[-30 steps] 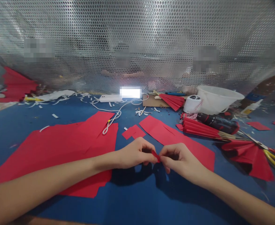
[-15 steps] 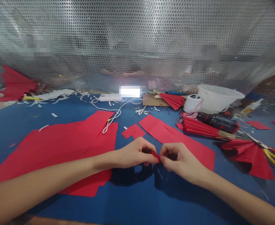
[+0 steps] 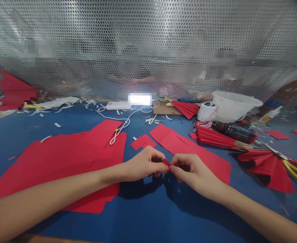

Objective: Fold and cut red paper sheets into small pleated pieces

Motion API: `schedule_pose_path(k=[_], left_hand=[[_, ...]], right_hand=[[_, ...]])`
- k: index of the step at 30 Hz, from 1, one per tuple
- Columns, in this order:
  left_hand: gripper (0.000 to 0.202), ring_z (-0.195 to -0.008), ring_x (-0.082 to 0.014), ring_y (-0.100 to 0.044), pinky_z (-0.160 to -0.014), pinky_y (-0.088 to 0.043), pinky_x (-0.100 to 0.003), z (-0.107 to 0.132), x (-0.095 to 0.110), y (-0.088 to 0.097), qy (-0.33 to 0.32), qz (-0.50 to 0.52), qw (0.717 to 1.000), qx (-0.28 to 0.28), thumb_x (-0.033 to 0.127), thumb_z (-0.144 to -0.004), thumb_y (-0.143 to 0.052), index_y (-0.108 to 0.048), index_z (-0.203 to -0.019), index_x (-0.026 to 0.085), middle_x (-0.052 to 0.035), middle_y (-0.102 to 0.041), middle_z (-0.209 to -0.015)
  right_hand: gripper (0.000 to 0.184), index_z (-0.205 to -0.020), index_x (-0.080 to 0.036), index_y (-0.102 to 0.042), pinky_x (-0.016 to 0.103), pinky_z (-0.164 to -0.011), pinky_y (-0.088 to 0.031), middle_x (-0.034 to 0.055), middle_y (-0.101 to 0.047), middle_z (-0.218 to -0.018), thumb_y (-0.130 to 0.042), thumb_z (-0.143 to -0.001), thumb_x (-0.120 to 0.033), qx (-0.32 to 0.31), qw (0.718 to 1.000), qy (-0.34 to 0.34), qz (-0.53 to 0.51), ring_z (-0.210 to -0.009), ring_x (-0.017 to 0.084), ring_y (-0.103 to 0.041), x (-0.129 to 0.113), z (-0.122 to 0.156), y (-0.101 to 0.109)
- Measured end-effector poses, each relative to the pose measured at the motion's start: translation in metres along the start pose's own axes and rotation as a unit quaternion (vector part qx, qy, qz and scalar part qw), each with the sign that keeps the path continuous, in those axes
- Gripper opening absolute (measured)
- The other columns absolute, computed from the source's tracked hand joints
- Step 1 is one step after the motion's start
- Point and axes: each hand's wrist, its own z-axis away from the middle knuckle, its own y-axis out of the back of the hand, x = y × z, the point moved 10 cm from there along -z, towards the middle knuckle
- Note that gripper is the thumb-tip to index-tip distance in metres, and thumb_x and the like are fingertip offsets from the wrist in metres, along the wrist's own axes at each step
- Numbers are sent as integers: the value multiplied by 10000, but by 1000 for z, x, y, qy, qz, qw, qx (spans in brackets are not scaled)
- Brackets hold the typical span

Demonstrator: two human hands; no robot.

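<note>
Between the fingertips of both hands is a small piece of red paper [image 3: 166,162], mostly hidden by the fingers. My left hand [image 3: 146,164] pinches it from the left, thumb against forefinger. From the right, my right hand [image 3: 192,172] closes on its edge, its fingertips touching those of the left. Both hands are held just above the blue table [image 3: 143,219]. Under my left forearm lie large red paper sheets [image 3: 69,158]. Small red paper pieces [image 3: 143,141] lie just beyond my left hand, and a long red paper strip [image 3: 188,145] lies behind my right hand.
At right are folded red paper fans [image 3: 214,136], a black cordless tool [image 3: 234,131], scissors [image 3: 279,154], a thread spool [image 3: 206,111], a white tub [image 3: 235,104] and a brown bottle [image 3: 282,94]. A white cable [image 3: 124,125] crosses the sheets. Perforated metal [image 3: 143,40] stands behind.
The fingertips of both hands have drawn closer together over the red paper, and less of it shows. The right fingertips shifted slightly left. The whole view moved a little.
</note>
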Motion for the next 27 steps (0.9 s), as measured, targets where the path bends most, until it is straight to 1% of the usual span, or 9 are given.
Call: schedule_pose_path(k=[5,9,11,13,16,20,24,27], left_hand=[[142,-572,-91,-503,-544,-360,-200,0,-1,-4,-8,-2,1000,-15,210,-834,-655,-680,-724,124,26,-584,-592],[174,-581,-92,-516,-544,-365,-200,0,-2,-4,-20,1,1000,-17,237,-853,-663,-680,-721,124,21,-592,-604],[191,-575,-90,-514,-538,-361,-200,0,-2,-2,-22,5,1000,-10,252,-860,-665,-685,-720,123,19,-593,-604],[199,-578,-96,-526,-537,-369,-202,-1,-3,0,-20,16,1000,-3,277,-864,-669,-703,-744,122,15,-597,-608],[208,-573,-101,-533,-531,-384,-204,-2,-5,1,-12,28,1000,5,301,-866,-670,-716,-769,123,13,-603,-611],[202,-580,-101,-537,-544,-388,-204,-1,-5,1,-10,24,1000,2,298,-861,-679,-724,-775,121,8,-617,-619],[207,-584,-101,-544,-545,-387,-203,-1,-6,-1,-6,24,1000,-8,312,-862,-683,-733,-797,122,1,-632,-634],[209,-584,-102,-545,-549,-393,-204,-1,-5,-2,-9,19,1000,-13,310,-863,-681,-733,-797,119,0,-632,-635]], right_hand=[[194,-710,-168,-577,230,-517,-302,-50,-507,-612,-619,-883,-245,2,1000,3,26,-569,99,-416,1,0,0],[191,-706,-174,-563,236,-500,-277,-61,-479,-582,-619,-877,-241,11,1000,0,28,-540,95,-395,-1,2,1],[218,-698,-177,-560,240,-506,-294,-55,-491,-570,-571,-906,-241,16,1000,1,14,-532,99,-411,-2,3,2],[226,-715,-178,-576,245,-528,-330,-40,-537,-588,-532,-928,-240,14,1000,3,-6,-548,109,-459,-1,3,1],[177,-774,-181,-595,245,-550,-365,-29,-581,-626,-540,-927,-252,12,1000,0,-23,-582,123,-520,1,2,1],[161,-716,-194,-546,231,-514,-329,-52,-523,-570,-557,-876,-213,26,1000,-14,0,-531,110,-471,2,2,4],[175,-696,-190,-546,234,-521,-330,-42,-528,-581,-516,-869,-193,14,1000,-12,12,-545,112,-464,-1,3,2],[179,-689,-189,-523,230,-492,-279,-57,-455,-569,-519,-868,-192,18,999,-7,28,-528,99,-388,-2,2,2]])
